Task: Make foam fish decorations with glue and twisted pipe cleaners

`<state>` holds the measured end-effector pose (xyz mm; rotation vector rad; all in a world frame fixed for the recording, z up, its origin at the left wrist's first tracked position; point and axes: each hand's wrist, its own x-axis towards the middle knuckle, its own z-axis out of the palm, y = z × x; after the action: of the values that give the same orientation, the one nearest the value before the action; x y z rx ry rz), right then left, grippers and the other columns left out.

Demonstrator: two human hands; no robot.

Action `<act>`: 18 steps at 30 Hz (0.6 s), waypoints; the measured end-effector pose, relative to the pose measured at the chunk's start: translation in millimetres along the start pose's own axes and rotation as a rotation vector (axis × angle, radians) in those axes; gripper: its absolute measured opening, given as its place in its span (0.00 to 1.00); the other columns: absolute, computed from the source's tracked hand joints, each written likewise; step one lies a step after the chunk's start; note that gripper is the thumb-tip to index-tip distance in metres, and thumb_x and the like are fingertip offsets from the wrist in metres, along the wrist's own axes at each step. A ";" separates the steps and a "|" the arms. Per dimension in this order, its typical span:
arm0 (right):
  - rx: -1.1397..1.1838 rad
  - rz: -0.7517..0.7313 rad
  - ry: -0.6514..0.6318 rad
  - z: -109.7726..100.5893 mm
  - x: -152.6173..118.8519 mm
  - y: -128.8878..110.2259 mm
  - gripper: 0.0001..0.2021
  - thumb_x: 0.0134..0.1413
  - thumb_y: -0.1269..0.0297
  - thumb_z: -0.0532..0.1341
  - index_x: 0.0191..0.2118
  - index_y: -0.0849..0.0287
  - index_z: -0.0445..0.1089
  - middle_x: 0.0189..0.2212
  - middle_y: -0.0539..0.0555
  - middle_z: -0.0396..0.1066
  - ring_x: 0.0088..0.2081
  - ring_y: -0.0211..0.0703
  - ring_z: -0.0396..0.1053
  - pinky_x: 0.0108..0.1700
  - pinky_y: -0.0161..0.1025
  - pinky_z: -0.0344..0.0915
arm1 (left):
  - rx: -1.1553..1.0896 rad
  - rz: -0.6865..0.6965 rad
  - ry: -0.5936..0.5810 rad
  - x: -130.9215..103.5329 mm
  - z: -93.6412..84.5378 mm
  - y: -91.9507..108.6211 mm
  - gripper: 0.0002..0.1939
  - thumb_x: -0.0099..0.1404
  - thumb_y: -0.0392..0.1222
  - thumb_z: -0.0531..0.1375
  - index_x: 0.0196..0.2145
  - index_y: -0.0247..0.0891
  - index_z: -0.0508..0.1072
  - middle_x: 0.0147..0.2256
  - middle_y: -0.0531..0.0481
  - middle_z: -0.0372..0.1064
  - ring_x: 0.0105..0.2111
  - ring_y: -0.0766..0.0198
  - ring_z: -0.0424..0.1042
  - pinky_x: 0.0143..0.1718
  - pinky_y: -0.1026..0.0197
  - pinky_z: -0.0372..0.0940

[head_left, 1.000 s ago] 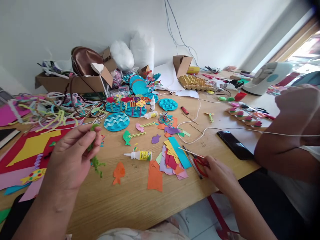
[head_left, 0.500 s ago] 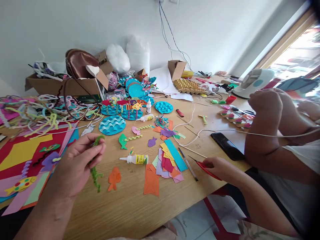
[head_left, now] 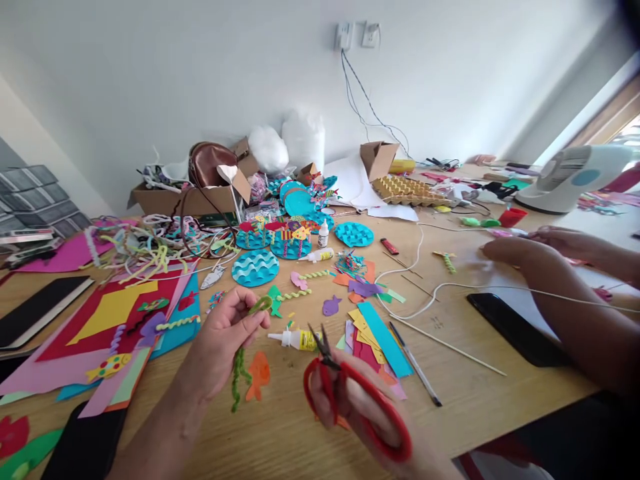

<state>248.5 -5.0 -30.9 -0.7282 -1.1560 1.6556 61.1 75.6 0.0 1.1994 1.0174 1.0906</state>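
My left hand (head_left: 227,333) pinches a green pipe cleaner (head_left: 239,380); its upper end forms a small loop above the fingers and its lower part hangs down. To its right, my right hand (head_left: 365,417) holds red-handled scissors (head_left: 327,363) by the handles, the blades slightly apart and pointing up-left. The blades and the pipe cleaner do not touch. An orange paper fish (head_left: 259,377) lies just beside the hanging green end. Behind the scissor tips rests a glue bottle (head_left: 295,339) on its side. Coloured paper scraps (head_left: 367,333) lie partly behind the scissors.
Blue discs (head_left: 255,267) with paper fish stand mid-table. Tangled pipe cleaners (head_left: 150,243) and coloured sheets (head_left: 55,353) cover the left. A pen (head_left: 415,363), a stick (head_left: 455,347), a white cable (head_left: 423,303) and a phone (head_left: 513,330) lie right, near another person's arms (head_left: 555,287).
My right hand has lifted the scissors off the table's right side and brought them close to my left hand. The view has turned left. The other person's arms have reached forward.
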 end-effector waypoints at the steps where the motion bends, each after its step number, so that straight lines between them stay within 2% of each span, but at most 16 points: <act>1: 0.060 0.007 -0.040 6.9 5.7 3.1 0.19 0.53 0.46 0.55 0.28 0.59 0.63 0.24 0.50 0.60 0.25 0.36 0.56 0.29 0.35 0.52 | -0.003 0.005 0.007 0.3 1.2 -0.2 0.11 0.55 0.41 0.63 0.28 0.38 0.62 0.23 0.55 0.68 0.19 0.74 0.55 0.19 0.72 0.50; 4: 0.261 0.050 -0.097 20.1 18.9 9.6 0.17 0.55 0.49 0.55 0.29 0.59 0.63 0.25 0.50 0.60 0.24 0.34 0.57 0.27 0.33 0.52 | -0.010 0.032 0.038 1.0 3.8 -2.0 0.11 0.54 0.42 0.63 0.28 0.38 0.62 0.23 0.56 0.67 0.19 0.74 0.55 0.19 0.72 0.50; 8: 0.462 0.149 -0.077 24.4 31.0 14.4 0.17 0.54 0.49 0.57 0.31 0.61 0.65 0.24 0.50 0.61 0.23 0.34 0.58 0.26 0.32 0.53 | -0.020 0.033 0.053 0.4 7.3 -6.1 0.12 0.52 0.43 0.64 0.29 0.39 0.63 0.22 0.56 0.65 0.20 0.72 0.57 0.19 0.71 0.52; 12: 0.575 0.165 -0.059 24.0 37.6 13.9 0.16 0.54 0.50 0.58 0.32 0.61 0.67 0.21 0.48 0.61 0.22 0.34 0.59 0.26 0.31 0.55 | 0.002 0.022 0.029 -0.8 13.5 -11.2 0.12 0.51 0.42 0.64 0.27 0.38 0.63 0.22 0.56 0.63 0.21 0.70 0.59 0.21 0.70 0.54; 18: 0.661 0.208 -0.014 25.1 40.0 9.4 0.18 0.50 0.47 0.59 0.29 0.60 0.65 0.21 0.48 0.59 0.23 0.33 0.57 0.25 0.30 0.55 | 0.151 0.166 -0.056 -1.2 17.0 -18.0 0.07 0.53 0.40 0.62 0.24 0.39 0.66 0.25 0.54 0.61 0.26 0.66 0.62 0.27 0.66 0.59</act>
<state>208.9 22.3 -28.3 -0.4143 -0.4857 2.0597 79.2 70.4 -16.2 1.4497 0.9839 1.1174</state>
